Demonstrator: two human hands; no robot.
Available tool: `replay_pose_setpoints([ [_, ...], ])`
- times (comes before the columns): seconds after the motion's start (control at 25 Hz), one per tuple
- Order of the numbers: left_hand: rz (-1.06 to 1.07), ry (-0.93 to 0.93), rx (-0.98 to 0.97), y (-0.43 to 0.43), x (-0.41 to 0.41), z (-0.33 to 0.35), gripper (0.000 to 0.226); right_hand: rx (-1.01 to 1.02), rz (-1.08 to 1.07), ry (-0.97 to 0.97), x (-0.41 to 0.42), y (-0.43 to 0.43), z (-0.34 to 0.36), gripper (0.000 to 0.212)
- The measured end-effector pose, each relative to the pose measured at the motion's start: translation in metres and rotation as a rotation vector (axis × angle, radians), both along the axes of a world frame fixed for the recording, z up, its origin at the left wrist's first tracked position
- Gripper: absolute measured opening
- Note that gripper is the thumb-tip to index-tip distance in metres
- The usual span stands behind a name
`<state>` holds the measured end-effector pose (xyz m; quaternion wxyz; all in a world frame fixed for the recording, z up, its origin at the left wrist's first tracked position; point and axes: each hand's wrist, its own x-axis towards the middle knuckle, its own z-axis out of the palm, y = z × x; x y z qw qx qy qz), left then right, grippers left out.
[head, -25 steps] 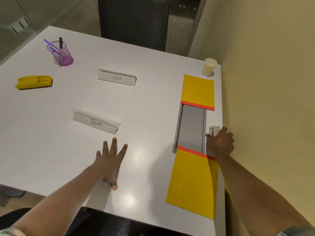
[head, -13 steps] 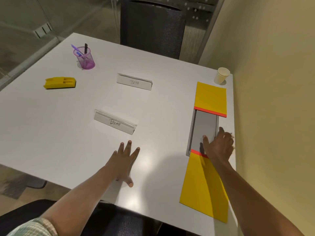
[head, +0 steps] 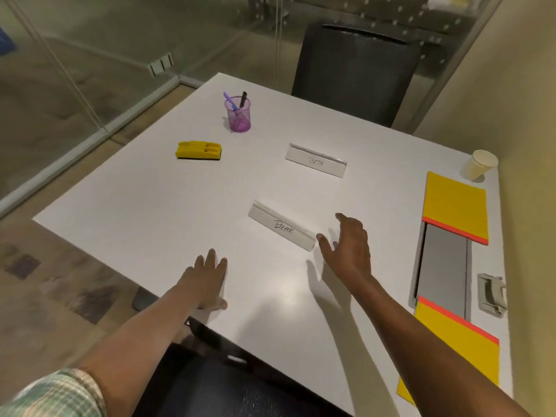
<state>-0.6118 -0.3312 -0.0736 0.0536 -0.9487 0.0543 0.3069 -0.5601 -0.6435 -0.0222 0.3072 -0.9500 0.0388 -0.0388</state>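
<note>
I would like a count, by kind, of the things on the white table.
Clear plastic name plates: 2
Yellow sheets with red edge: 2
Purple mesh pen cup: 1
Pens in it: 2
Yellow block eraser: 1
Cream paper cup: 1
Small white plastic holder: 1
Total: 10

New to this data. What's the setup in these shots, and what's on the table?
No robot: a person's two bare hands, filmed by a wide-angle camera on their head, looking down. The left hand lies flat on the white table. The right hand, open, reaches toward the end of the Bear sign; whether it touches is unclear. Nothing is held. Also there: a Beta sign, a yellow block, a purple pen cup, a paper cup, two yellow pads and a grey panel between them.
</note>
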Motion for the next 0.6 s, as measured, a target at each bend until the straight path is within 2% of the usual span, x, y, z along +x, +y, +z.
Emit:
replay_pose_setpoints([
  [0.12,0.109,0.014,0.018,0.046,0.007,-0.004,0.122,-0.016,0.112,-0.012,0.020,0.057,0.004,0.063],
  [0.28,0.203,0.064,-0.027,0.082,0.019,-0.015,0.146,-0.023,0.236,0.006,0.054,0.128,0.002,0.059],
  [0.36,0.245,0.086,-0.094,0.090,0.023,-0.021,0.155,-0.031,0.289,0.023,0.073,0.160,-0.003,0.057],
  [0.6,0.300,0.145,-0.281,0.106,0.027,-0.034,0.161,-0.080,0.383,0.083,0.141,0.241,-0.028,0.057],
])
